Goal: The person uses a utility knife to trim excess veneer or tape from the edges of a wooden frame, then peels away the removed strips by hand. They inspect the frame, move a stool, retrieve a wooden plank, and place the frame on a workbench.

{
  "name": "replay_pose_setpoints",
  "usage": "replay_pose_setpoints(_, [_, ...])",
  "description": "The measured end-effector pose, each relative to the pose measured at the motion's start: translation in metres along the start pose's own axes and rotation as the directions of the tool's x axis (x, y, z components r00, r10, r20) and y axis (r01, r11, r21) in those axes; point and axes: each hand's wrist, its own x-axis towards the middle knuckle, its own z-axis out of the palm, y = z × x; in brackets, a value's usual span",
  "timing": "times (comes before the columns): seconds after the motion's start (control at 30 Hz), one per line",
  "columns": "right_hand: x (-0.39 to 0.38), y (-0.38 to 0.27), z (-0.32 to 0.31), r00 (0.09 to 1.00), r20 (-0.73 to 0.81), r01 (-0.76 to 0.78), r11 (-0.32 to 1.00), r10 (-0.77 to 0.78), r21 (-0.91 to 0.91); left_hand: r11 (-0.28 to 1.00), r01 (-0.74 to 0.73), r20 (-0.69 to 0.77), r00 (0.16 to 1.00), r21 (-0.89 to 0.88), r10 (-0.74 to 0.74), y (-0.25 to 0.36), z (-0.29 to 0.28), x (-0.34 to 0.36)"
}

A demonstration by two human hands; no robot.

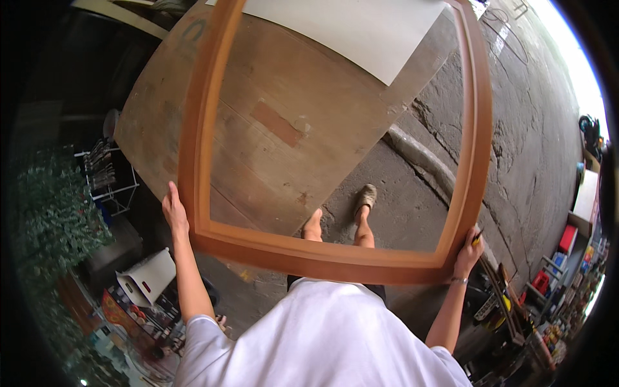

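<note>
A large rectangular wooden frame (322, 257), reddish brown with a moulded inner edge, is held up in front of my body. My left hand (175, 209) presses against the outside of its left side, near the lower corner, fingers pointing up along it. On the opposite side my right hand (465, 258) grips the frame near the lower right corner. A small yellow and black object (477, 240) sticks out of the right hand; its kind is unclear. Through the frame's opening show a brown wooden board (271, 174) and a white sheet (361, 39) on it.
Rough grey concrete floor (535, 142) stretches to the right, with a raised ridge (422, 157) beside the board. At the lower left stand a white box (147, 277) and a wire rack (106, 174). Tools and mixed goods (554, 284) crowd the right edge.
</note>
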Motion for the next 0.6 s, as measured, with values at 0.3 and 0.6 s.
replay_pose_setpoints(0.3, [0.313,-0.019,0.104,0.834,0.334,0.478,0.877,-0.438,-0.043,0.935,0.296,-0.382,0.855,-0.195,-0.351,-0.024,0.044,-0.250])
replay_pose_setpoints(0.6, [0.449,-0.086,0.231,0.614,0.434,0.754,0.653,-0.660,-0.074,0.813,0.373,-0.360,0.757,-0.446,-0.545,0.002,0.159,-0.332])
